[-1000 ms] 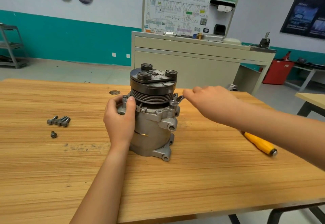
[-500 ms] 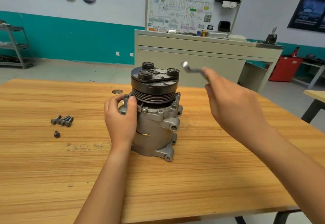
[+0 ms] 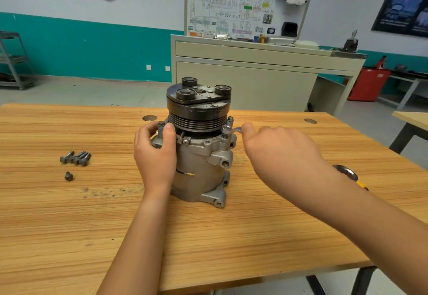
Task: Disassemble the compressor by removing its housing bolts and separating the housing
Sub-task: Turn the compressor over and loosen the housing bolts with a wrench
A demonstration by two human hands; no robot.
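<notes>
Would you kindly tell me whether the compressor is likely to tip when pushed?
The compressor looks like cast metal, so probably heavy. Standing on end, pulley uppermost, it might tip; the left hand gripping it likely steadies it.

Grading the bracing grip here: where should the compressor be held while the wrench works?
Judging by shape, the compressor is best gripped at its lugged upper flange, from the left, opposite the wrench. The lugs give purchase; the grooved pulley above could turn. The left hand grips there.
</notes>
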